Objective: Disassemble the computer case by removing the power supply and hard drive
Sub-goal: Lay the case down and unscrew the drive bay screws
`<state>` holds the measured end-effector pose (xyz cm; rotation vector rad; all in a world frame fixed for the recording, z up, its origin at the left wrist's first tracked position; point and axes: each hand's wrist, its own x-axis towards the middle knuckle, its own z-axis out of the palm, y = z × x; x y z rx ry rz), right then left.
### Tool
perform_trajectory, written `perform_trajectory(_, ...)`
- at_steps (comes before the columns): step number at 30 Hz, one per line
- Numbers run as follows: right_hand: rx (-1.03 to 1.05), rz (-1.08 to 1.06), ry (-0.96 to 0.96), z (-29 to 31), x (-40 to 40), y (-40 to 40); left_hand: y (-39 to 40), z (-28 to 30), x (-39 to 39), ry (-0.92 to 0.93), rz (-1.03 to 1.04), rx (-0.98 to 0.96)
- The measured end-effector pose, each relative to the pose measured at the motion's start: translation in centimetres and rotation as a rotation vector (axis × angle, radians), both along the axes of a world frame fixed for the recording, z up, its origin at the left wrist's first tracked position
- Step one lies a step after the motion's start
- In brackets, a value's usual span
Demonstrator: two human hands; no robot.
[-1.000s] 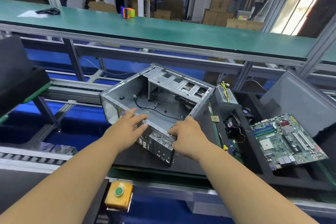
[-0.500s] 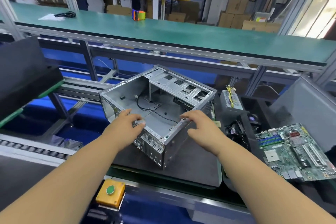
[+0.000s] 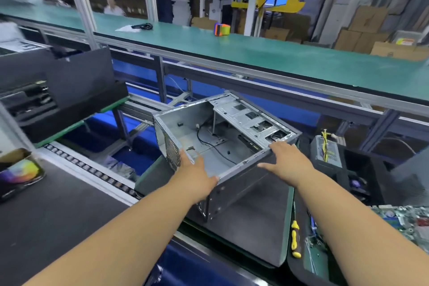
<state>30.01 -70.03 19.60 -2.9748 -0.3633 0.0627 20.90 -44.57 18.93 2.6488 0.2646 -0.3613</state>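
Observation:
The grey computer case (image 3: pixel 222 127) lies open side up on a dark mat (image 3: pixel 255 227), its inside holding only a black cable and the drive cage. My left hand (image 3: pixel 197 169) grips the case's near rear corner at the rim. Further right on the near top edge rests my right hand (image 3: pixel 287 162), fingers spread. The power supply (image 3: pixel 327 153), with yellow wires, sits outside the case to the right. I cannot make out a hard drive.
A motherboard (image 3: pixel 406 218) lies at the far right, and a yellow-handled screwdriver (image 3: pixel 294 239) on the tray beside the mat. Black trays (image 3: pixel 58 90) stand at the left by a roller conveyor (image 3: pixel 92 169). A green bench (image 3: pixel 255 53) runs behind.
The case has swung round and shifted left on the mat. My right hand has moved from the near corner to the case's long top edge. My head has turned left.

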Motion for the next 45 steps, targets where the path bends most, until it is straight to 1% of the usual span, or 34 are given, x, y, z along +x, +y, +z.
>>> perform_trajectory(5,-0.137,0.052,-0.088,-0.2,0.4,0.0,0.6,-0.4,-0.5,-0.039,0.005,-0.08)
perform_trajectory(9,-0.185,0.064,-0.148,0.5,0.8,0.3,0.8,-1.5,-1.0,-0.066,-0.009,-0.141)
perform_trajectory(11,-0.173,0.077,-0.163,0.3,0.7,0.3,1.1,-1.8,-1.2,-0.068,-0.042,-0.105)
perform_trajectory(14,-0.09,0.057,-0.145,-0.3,0.2,0.4,1.3,-2.3,-1.0,-0.09,-0.075,-0.026)
perform_trajectory(18,-0.089,0.04,-0.144,-0.2,-0.2,1.3,2.6,-2.6,-0.1,-0.099,-0.099,-0.033)
perform_trajectory(23,-0.182,0.014,-0.165,-0.3,-1.2,3.7,6.7,-2.7,1.0,-0.109,-0.168,-0.11)
perform_trajectory(29,-0.304,-0.037,-0.193,-0.7,-2.5,5.3,9.7,-2.4,2.8,-0.081,-0.269,-0.113)
perform_trajectory(34,-0.318,-0.094,-0.187,-0.3,-3.7,6.3,11.8,-2.1,5.0,-0.065,-0.368,-0.176)
perform_trajectory(40,-0.256,-0.137,-0.224,-0.6,-5.8,7.6,14.9,-2.1,7.5,-0.071,-0.458,-0.312)
perform_trajectory(43,-0.2,-0.11,-0.227,-0.9,-6.3,7.9,16.4,-2.0,8.4,-0.1,-0.447,-0.388)
perform_trajectory(45,-0.143,-0.101,-0.212,-1.1,-6.5,8.2,17.4,-2.0,8.9,-0.141,-0.393,-0.377)
